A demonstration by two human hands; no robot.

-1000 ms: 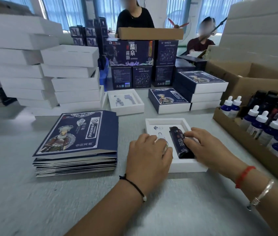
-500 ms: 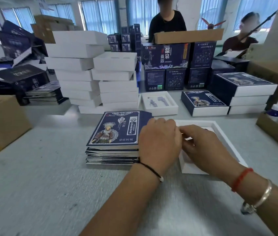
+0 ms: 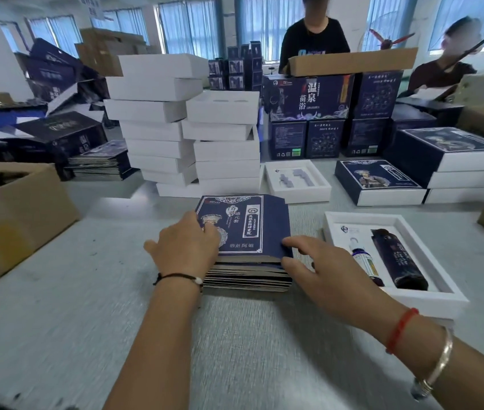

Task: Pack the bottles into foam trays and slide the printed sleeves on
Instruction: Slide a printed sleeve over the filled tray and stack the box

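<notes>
The grey worktop (image 3: 57, 321) carries everything. At its back edge stand two leaning stacks of white trays (image 3: 187, 128), w/ dark printed cartons (image 3: 308, 99) to their right and a brown cardboard box (image 3: 12, 220) at the left edge. Finished sleeved boxes (image 3: 376, 182) sit toward the back right.

Mid-worktop: a stack of flat printed sleeves (image 3: 249, 229). Just right of it, near the right edge, lies the filled foam tray (image 3: 430, 294) — dark bottle (image 3: 397, 258) and small dropper bottle (image 3: 362, 258) both seated in their slots, so the packing part looks done for this tray.

Step in hand, as I read it: lifting the top sleeve off the stack. The left hand (image 3: 187, 250) lies flat on the sleeve's left part, fingers straight, pressing. The right hand (image 3: 326, 270) has its fingers at the stack's near right corner, lightly curled; whether they already pinch the top sleeve, can't tell. The hands are apart, one each side of the stack.

To do it well: peel one sleeve only at that corner — they're thin, prob. cling together. Keep the left hand's weight light or the top sleeve won't slide free. Then pop it open square before offering it to the tray.

In the way: little. An empty tray (image 3: 297, 179) sits behind the stack; the filled tray is close enough to knock.
</notes>
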